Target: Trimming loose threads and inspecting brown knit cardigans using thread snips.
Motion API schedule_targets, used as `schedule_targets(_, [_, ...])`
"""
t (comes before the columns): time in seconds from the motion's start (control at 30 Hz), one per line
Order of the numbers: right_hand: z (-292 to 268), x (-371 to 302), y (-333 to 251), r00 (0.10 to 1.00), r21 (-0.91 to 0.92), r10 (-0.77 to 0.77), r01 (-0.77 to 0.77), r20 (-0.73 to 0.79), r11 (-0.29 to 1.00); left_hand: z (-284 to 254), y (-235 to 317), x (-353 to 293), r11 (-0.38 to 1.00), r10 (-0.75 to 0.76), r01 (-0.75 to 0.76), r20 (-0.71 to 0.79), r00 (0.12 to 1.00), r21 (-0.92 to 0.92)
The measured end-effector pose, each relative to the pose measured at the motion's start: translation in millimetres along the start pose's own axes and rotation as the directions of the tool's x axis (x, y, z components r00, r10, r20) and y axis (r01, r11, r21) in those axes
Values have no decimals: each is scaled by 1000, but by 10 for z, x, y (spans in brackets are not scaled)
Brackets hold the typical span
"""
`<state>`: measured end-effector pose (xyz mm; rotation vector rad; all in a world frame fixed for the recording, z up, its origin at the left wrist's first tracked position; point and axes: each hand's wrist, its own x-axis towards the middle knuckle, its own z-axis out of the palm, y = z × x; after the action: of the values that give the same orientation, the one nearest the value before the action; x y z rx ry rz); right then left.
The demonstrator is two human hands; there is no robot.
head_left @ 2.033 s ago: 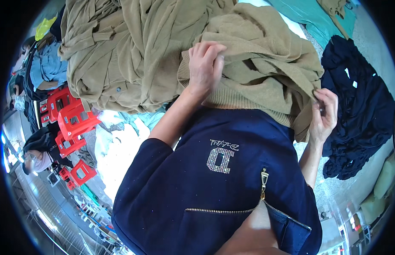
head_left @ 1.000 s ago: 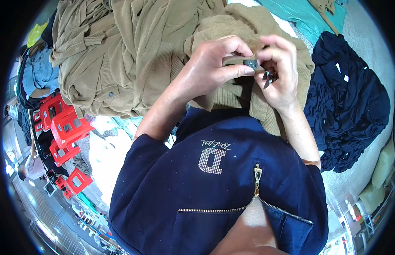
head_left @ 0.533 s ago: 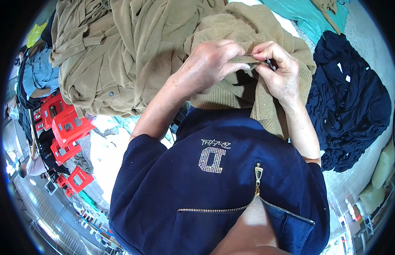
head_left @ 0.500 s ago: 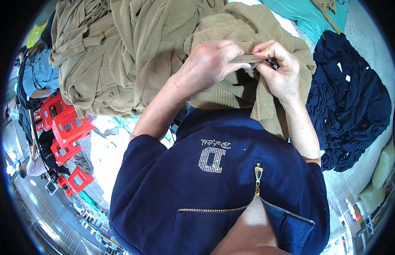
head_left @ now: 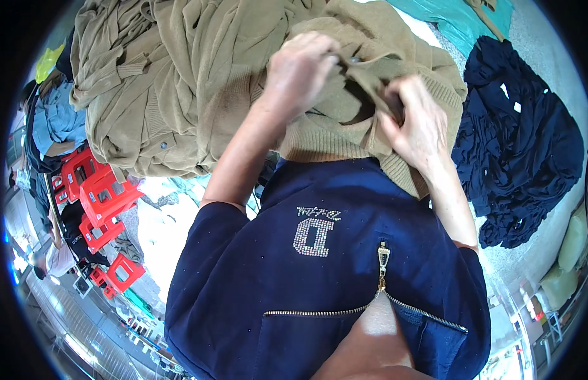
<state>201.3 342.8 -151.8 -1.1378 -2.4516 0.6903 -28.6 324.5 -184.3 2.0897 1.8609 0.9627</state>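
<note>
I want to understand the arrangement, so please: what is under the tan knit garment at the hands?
Along the near edge of the tan knit garment, the person's navy top shows, seemingly running beneath. Anything else under it is covered and cannot be seen.

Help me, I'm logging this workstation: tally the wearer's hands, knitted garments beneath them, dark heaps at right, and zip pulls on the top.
Bare left hand and right hand: 2
Brown ribbed-knit garment: 1
Dark crumpled fabric heap: 1
Gold-coloured metal zip pull: 1
Total: 5
</note>
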Motion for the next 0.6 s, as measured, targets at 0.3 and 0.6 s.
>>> schedule_targets(0.3, [-46,-408,79,993,4,-116,116,22,993,-636,-622,-329,553,-441,598,406,801,-580])
schedule_targets(0.6, [65,-365,-25,999,124,-50,50,-5,991,-805,-471,-241,70,-171,456,440,882,-887])
